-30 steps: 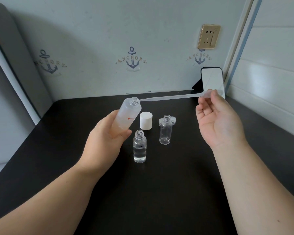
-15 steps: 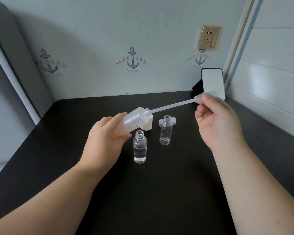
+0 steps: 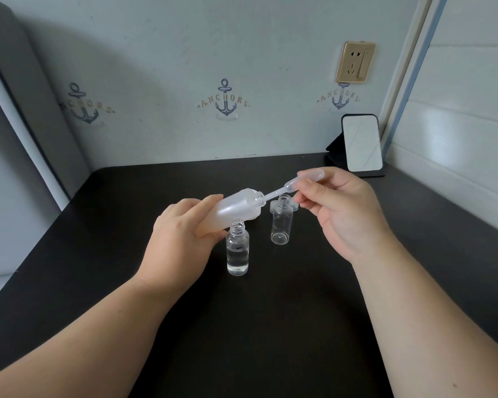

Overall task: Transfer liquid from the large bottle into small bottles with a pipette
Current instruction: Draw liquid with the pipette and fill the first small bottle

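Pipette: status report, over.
Left hand grips tilted large bottle. Right hand pinches pipette, stem inside bottle mouth. Nothing in the way.

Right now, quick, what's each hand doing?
Left hand: closed around the large frosted bottle, tilted on its side.
Right hand: pinching the pipette bulb, its stem inside the bottle's mouth.

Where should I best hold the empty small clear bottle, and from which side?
Grip the empty small clear plastic bottle round its straight cylindrical middle, coming from its right: it stands upright, its open neck should stay free, and the tilted frosted large bottle crowds its left.
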### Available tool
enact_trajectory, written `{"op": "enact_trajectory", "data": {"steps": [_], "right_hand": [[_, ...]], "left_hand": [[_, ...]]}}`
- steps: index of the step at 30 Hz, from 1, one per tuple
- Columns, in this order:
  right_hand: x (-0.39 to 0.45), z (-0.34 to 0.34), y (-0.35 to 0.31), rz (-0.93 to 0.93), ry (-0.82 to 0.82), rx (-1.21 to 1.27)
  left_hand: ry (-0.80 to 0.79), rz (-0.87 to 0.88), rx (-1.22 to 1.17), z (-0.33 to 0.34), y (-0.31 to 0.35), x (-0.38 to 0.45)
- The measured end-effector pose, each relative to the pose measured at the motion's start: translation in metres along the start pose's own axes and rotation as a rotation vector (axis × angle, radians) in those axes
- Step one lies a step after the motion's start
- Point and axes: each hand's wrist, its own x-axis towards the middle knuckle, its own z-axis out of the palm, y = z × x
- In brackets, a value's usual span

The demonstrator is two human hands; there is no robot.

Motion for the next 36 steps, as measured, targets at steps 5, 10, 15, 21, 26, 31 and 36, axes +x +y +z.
{"op": "enact_trajectory", "data": {"steps": [5,10,15,21,26,31,36], "right_hand": [[-0.001,0.001,0.003,0.016,-0.037,-0.038],[0.001,-0.002,0.001,0.023,-0.003,0.017],[0.005,-0.011,0.0,0.019,0.061,0.138],[0.007,-0.019,-0.001,0.055,0.184,0.322],[0.008,-0.023,-0.004,0.062,0.309,0.479],[0.009,-0.025,-0.007,0.054,0.416,0.617],[0.009,-0.026,-0.007,0.048,0.412,0.653]], "left_hand": [[-0.003,-0.002,0.001,0.001,-0.001,0.001],[-0.006,-0.013,0.002,0.0,0.0,0.001],[-0.004,-0.052,-0.001,-0.001,0.001,0.001],[0.01,-0.086,0.001,-0.003,0.002,0.002],[0.024,-0.135,-0.023,-0.007,0.003,0.002],[0.045,-0.188,-0.102,-0.009,0.002,0.002],[0.084,-0.251,-0.229,-0.012,0.004,0.003]]}}
